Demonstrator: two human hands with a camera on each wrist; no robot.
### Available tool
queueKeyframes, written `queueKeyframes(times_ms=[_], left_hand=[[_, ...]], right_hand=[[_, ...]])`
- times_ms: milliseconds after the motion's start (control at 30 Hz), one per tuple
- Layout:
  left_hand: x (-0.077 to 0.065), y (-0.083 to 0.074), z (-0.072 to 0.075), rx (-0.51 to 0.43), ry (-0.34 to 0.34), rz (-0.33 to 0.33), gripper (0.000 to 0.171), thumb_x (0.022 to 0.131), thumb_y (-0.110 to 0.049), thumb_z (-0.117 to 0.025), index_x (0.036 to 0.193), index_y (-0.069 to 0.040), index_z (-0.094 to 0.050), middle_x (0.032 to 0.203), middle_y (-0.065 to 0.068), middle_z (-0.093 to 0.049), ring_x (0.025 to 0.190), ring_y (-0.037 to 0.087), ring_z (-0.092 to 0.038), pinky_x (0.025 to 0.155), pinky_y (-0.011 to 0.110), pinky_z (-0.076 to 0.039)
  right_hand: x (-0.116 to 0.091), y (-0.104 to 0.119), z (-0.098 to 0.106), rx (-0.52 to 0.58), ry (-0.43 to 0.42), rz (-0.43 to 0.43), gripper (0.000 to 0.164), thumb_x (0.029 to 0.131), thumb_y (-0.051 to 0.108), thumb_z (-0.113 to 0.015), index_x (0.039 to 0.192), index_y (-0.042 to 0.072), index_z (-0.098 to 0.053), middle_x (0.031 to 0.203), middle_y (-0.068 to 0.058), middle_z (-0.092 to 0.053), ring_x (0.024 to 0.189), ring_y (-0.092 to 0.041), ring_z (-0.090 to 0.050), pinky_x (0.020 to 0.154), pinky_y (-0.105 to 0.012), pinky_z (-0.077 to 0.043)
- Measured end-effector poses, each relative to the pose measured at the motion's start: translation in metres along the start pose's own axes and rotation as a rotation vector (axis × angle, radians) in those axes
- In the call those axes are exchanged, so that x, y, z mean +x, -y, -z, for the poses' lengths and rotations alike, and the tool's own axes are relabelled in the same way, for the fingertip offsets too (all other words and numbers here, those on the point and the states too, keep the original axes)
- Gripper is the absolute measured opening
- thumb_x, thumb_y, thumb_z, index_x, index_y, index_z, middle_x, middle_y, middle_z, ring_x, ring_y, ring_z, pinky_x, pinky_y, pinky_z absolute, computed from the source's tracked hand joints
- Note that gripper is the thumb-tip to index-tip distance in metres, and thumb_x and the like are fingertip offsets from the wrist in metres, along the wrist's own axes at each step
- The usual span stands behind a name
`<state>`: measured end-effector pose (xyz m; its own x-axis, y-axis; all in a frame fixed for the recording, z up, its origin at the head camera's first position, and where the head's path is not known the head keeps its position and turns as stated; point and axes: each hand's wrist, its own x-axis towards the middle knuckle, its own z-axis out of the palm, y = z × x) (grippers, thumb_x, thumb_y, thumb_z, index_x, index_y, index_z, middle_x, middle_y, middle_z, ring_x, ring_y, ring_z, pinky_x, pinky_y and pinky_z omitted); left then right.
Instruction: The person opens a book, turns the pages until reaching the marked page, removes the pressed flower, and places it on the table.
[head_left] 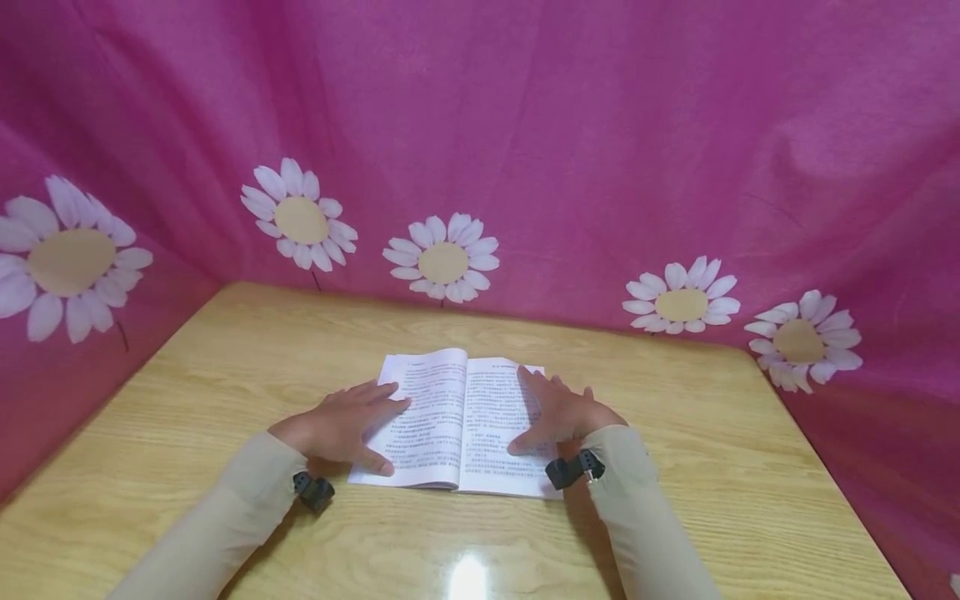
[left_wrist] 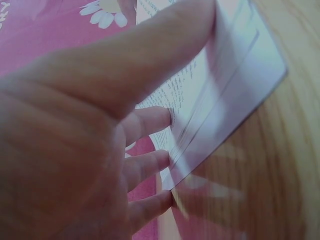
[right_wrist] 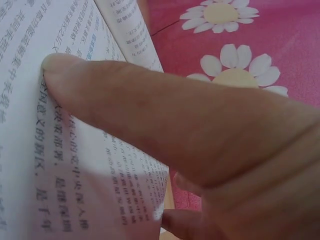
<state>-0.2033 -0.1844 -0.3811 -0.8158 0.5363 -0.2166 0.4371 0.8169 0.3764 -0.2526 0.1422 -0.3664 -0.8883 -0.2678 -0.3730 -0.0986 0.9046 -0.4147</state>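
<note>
An open book [head_left: 431,417] with printed pages lies on the wooden table, its spine running away from me. My left hand [head_left: 345,423] spreads over the outer side of the left page, thumb near the lower part and fingers higher up. In the left wrist view, its fingertips [left_wrist: 162,159] meet the edge of the book. My right hand [head_left: 562,410] rests on the right page with fingers spread. The right wrist view shows its thumb [right_wrist: 125,95] lying straight across the lines of text. Neither hand has its fingers curled round anything.
The wooden table [head_left: 225,367] reaches out on all sides of the book. Behind it and along both sides hangs a pink cloth [head_left: 555,167] printed with large white daisies. A black strap with a camera [head_left: 573,469] sits on the right wrist, another [head_left: 313,492] on the left.
</note>
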Motion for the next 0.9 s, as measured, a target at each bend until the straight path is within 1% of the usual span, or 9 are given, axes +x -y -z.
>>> queueKeyframes(times_ms=[133, 233, 433, 533, 667, 767, 833, 900], left_hand=[[-0.001, -0.001, -0.001, -0.001, 0.002, 0.003, 0.093, 0.078, -0.054, -0.072, 0.151, -0.012, -0.034, 0.158, 0.017, -0.019, 0.144, 0.042, -0.012, 0.109, 0.067, -0.014], [-0.001, -0.001, -0.001, -0.007, 0.003, 0.006, 0.092, 0.077, -0.053, -0.073, 0.15, -0.012, -0.034, 0.158, 0.017, -0.019, 0.144, 0.042, -0.012, 0.108, 0.068, -0.015], [-0.001, -0.001, -0.001, -0.012, -0.003, 0.01, 0.093, 0.077, -0.052, -0.074, 0.15, -0.012, -0.034, 0.158, 0.016, -0.02, 0.144, 0.041, -0.012, 0.108, 0.068, -0.015], [-0.001, -0.001, -0.001, -0.017, -0.003, 0.008, 0.092, 0.077, -0.052, -0.073, 0.15, -0.012, -0.034, 0.158, 0.017, -0.02, 0.144, 0.042, -0.012, 0.108, 0.068, -0.015], [-0.002, -0.001, -0.001, -0.026, -0.003, -0.001, 0.093, 0.077, -0.052, -0.073, 0.15, -0.011, -0.034, 0.158, 0.018, -0.019, 0.144, 0.043, -0.012, 0.108, 0.068, -0.014], [-0.002, -0.001, -0.001, -0.027, -0.004, 0.004, 0.093, 0.077, -0.052, -0.073, 0.151, -0.012, -0.033, 0.158, 0.017, -0.018, 0.144, 0.042, -0.011, 0.108, 0.068, -0.014], [-0.001, -0.001, 0.0, -0.025, -0.003, 0.013, 0.093, 0.077, -0.052, -0.073, 0.151, -0.013, -0.033, 0.159, 0.016, -0.018, 0.145, 0.041, -0.011, 0.108, 0.067, -0.013], [-0.001, -0.001, 0.0, -0.028, -0.004, 0.01, 0.093, 0.077, -0.052, -0.073, 0.151, -0.013, -0.033, 0.159, 0.016, -0.018, 0.145, 0.041, -0.011, 0.108, 0.067, -0.013]], right_hand=[[0.0, 0.001, 0.0, 0.027, 0.001, -0.003, 0.121, 0.059, 0.042, -0.09, 0.155, 0.034, -0.016, 0.161, -0.005, -0.017, 0.148, -0.031, -0.005, 0.109, -0.066, 0.007], [0.001, 0.001, 0.0, 0.036, -0.003, 0.002, 0.121, 0.06, 0.04, -0.09, 0.155, 0.035, -0.014, 0.16, -0.004, -0.019, 0.148, -0.029, -0.007, 0.11, -0.064, 0.007], [0.002, 0.002, 0.002, 0.043, -0.019, 0.051, 0.119, 0.064, 0.037, -0.089, 0.156, 0.031, -0.014, 0.156, -0.003, -0.031, 0.143, -0.028, -0.025, 0.11, -0.064, 0.006], [0.0, 0.004, 0.003, 0.047, -0.022, 0.058, 0.118, 0.065, 0.034, -0.089, 0.156, 0.031, -0.014, 0.154, -0.003, -0.036, 0.14, -0.029, -0.032, 0.111, -0.063, 0.005], [-0.002, 0.007, 0.007, 0.09, -0.035, 0.074, 0.115, 0.066, 0.03, -0.089, 0.155, 0.033, -0.016, 0.151, -0.004, -0.039, 0.133, -0.032, -0.039, 0.111, -0.063, -0.016], [-0.004, 0.009, 0.011, 0.15, -0.048, 0.127, 0.115, 0.067, 0.027, -0.089, 0.155, 0.033, -0.015, 0.149, -0.008, -0.04, 0.127, -0.032, -0.044, 0.104, -0.059, -0.032], [-0.006, 0.01, 0.014, 0.184, -0.061, 0.175, 0.113, 0.069, 0.029, -0.088, 0.155, 0.033, -0.015, 0.149, -0.009, -0.04, 0.125, -0.031, -0.046, 0.104, -0.056, -0.035], [-0.008, 0.012, 0.017, 0.219, -0.074, 0.216, 0.109, 0.072, 0.034, -0.085, 0.155, 0.031, -0.014, 0.147, -0.011, -0.042, 0.125, -0.03, -0.047, 0.104, -0.055, -0.035]])
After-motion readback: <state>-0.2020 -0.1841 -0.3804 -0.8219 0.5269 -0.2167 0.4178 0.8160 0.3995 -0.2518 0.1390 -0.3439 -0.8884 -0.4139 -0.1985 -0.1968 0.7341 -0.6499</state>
